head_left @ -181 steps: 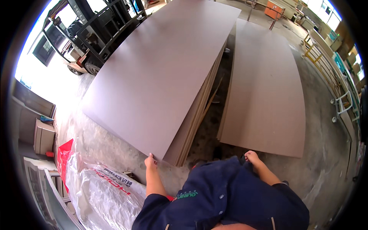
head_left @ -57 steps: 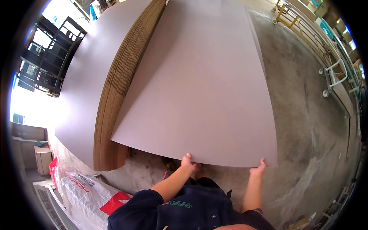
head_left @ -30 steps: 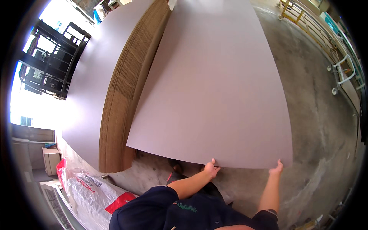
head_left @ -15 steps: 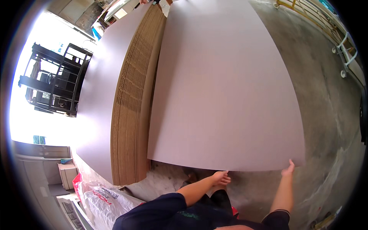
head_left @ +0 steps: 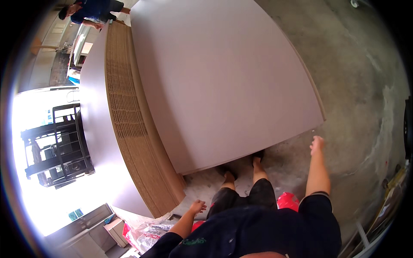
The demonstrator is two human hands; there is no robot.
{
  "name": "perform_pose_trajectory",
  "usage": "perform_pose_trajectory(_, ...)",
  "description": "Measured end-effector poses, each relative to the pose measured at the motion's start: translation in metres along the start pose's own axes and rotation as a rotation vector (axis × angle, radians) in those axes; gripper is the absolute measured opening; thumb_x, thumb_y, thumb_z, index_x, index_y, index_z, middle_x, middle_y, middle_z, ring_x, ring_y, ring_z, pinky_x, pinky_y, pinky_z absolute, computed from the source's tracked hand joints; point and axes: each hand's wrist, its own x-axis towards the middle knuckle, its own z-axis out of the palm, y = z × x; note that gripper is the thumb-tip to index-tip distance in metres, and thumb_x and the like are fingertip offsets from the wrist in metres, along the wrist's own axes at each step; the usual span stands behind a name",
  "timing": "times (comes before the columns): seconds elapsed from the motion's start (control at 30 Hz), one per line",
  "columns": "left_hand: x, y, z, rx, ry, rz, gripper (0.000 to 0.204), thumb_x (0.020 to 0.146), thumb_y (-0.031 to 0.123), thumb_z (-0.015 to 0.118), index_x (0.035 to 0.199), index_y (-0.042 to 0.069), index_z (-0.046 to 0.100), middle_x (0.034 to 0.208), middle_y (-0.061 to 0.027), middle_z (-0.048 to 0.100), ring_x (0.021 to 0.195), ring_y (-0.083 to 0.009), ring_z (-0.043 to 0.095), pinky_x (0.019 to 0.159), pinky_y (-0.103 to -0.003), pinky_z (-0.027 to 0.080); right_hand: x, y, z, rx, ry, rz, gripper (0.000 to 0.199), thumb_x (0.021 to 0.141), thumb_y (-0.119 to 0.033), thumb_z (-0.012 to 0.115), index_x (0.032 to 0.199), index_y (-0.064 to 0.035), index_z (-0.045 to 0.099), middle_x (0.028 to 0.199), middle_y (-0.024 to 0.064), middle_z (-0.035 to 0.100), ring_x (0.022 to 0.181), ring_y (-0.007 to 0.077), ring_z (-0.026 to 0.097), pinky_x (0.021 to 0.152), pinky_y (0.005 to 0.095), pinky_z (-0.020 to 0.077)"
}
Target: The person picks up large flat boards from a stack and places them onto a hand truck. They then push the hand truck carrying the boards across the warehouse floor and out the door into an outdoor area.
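Note:
A large pale mauve-grey panel (head_left: 232, 81) lies flat and low in front of me, its near edge just ahead of my feet. My right hand (head_left: 317, 145) is a little way off the panel's near right corner, fingers loosely bent and holding nothing. My left hand (head_left: 198, 207) hangs beside my thigh, also without anything in it, fingers somewhat apart. Left of the panel stands a tall stack of boards (head_left: 142, 150) with brown edges and a pale top sheet (head_left: 92, 77). My left hand is nearest to that stack's near corner.
A person (head_left: 92, 13) stands at the far end of the stack. A dark forklift (head_left: 60, 142) is by the bright doorway on the left. Plastic wrapping (head_left: 150, 234) lies near my left arm, and a red bag (head_left: 288, 201) behind my right leg. Concrete floor (head_left: 365, 86) runs along the right.
The panel's near edge, which both hands held, has been let go and now lies lower. My hands have drawn apart from it. My view has turned, and the person shows more fully.

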Motion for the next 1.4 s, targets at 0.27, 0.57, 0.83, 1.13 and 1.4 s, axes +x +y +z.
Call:
perform_pose_trajectory(0.27,-0.024,0.07,0.051,-0.226,-0.083,0.496,0.024,0.085,0.025,0.053,0.094,0.003,0.053,0.077,-0.0072,0.061,0.065,-0.0146,0.058,0.055,-0.027,0.047,-0.128,0.065,-0.01,-0.295,-0.396,-0.029,0.008,0.077,-0.02,0.051,0.084,-0.0166,0.05,0.065,-0.0021,0.045,0.056,0.0099,0.043,0.046,0.0263,0.038)
perform_pose_trajectory(0.57,-0.013,-0.056,-0.016,-0.466,0.217,0.519,0.027,0.085,0.029,0.052,0.087,0.003,0.058,0.083,-0.0106,0.061,0.07,-0.0182,0.059,0.065,-0.032,0.05,-0.244,0.068,0.026,-0.708,-0.617,-0.159,0.019,0.078,-0.021,0.052,0.094,-0.0109,0.054,0.083,0.0044,0.053,0.071,0.0176,0.052,0.061,0.034,0.046)
perform_pose_trajectory(0.83,0.082,-0.289,-0.116,-0.921,0.867,0.107,0.049,0.084,0.043,0.046,0.097,-0.004,0.05,0.098,-0.0299,0.056,0.096,-0.043,0.053,0.084,-0.045,0.041,-0.372,0.046,0.093,-0.647,-0.619,-0.337,0.028,0.082,-0.024,0.051,0.105,-0.0069,0.051,0.09,0.0085,0.055,0.079,0.0208,0.054,0.066,0.0337,0.0454)
perform_pose_trajectory(1.13,0.151,-0.436,-0.268,-1.313,0.96,-0.046,0.047,0.085,0.039,0.045,0.103,-0.004,0.053,0.106,-0.0259,0.056,0.104,-0.0377,0.052,0.088,-0.041,0.039,-0.551,0.149,0.121,-1.168,-0.901,-0.367,0.03,0.084,-0.023,0.054,0.108,-0.0057,0.052,0.092,0.0098,0.056,0.081,0.0216,0.056,0.067,0.0332,0.0477)
perform_pose_trajectory(1.4,0.196,-0.449,-0.331,-1.695,0.736,0.174,0.043,0.086,0.039,0.044,0.103,0.001,0.055,0.093,-0.011,0.059,0.085,-0.0215,0.054,0.071,-0.035,0.041,-0.608,0.118,0.132,-1.027,-0.797,-0.597,0.026,0.087,-0.02,0.051,0.108,-0.006,0.052,0.088,0.0083,0.059,0.075,0.0172,0.058,0.062,0.0281,0.0479)
